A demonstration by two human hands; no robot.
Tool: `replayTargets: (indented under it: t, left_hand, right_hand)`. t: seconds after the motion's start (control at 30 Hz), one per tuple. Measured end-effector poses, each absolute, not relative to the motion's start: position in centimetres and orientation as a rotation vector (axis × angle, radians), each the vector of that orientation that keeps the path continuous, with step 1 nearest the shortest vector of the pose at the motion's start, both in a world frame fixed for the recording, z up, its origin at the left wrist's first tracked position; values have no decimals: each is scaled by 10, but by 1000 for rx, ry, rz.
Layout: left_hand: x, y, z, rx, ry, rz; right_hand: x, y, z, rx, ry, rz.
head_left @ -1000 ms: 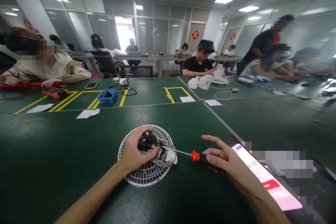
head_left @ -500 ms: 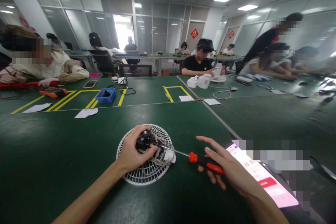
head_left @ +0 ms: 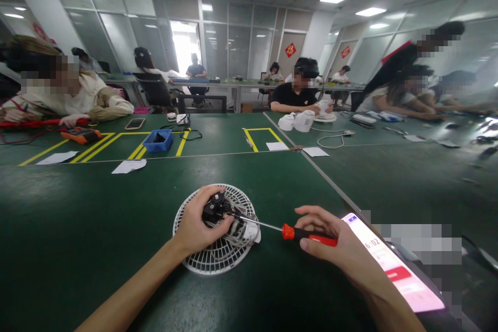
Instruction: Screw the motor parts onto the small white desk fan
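On the green table lies a round white fan grille (head_left: pixel 210 264) with a black motor unit (head_left: pixel 213 208) and coiled grey cable (head_left: pixel 241 236) on top. My left hand (head_left: pixel 198 223) is closed round the black motor unit, thumb toward the screwdriver's tip. My right hand (head_left: pixel 330 236) grips the red and black handle of a screwdriver (head_left: pixel 288 232) between thumb and fingers. Its metal shaft slants up to the left and reaches the motor unit; the exact tip is hidden near my left thumb. A white plastic piece (head_left: pixel 252 232) sits at the grille's right side.
A lit phone (head_left: pixel 392 264) lies right of my right hand. Beyond are a blue bin (head_left: pixel 157 141), paper slips (head_left: pixel 129 166), an orange meter (head_left: pixel 81 135) and white housings (head_left: pixel 303 121). Several people sit around the tables; one person (head_left: pixel 404 67) leans over at right.
My right hand has turned about the screwdriver handle: its fingers, earlier spread and partly below, now curl over the top with the thumb underneath. My left hand stays on the motor unit.
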State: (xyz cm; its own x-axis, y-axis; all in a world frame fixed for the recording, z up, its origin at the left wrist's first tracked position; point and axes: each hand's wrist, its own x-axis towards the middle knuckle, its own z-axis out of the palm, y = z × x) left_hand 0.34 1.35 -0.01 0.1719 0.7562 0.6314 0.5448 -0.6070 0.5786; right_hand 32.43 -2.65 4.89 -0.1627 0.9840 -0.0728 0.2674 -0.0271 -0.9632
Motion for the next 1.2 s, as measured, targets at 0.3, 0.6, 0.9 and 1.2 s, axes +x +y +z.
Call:
replayTargets:
  t: [0.3, 0.6, 0.9, 1.2]
  left_hand:
    - [5, 14, 1, 2218, 1257, 1429]
    - [5, 14, 1, 2218, 1264, 1424]
    - [5, 14, -1, 2212, 1247, 1408]
    - [5, 14, 0, 2211, 1245, 1421]
  right_hand:
    - [317, -27, 46, -1410, -1494, 1297]
    - [317, -27, 46, -1476, -1456, 1419]
    - [325, -24, 47, -1397, -1504, 1188]
    - [318, -25, 44, -1481, -1443, 1485]
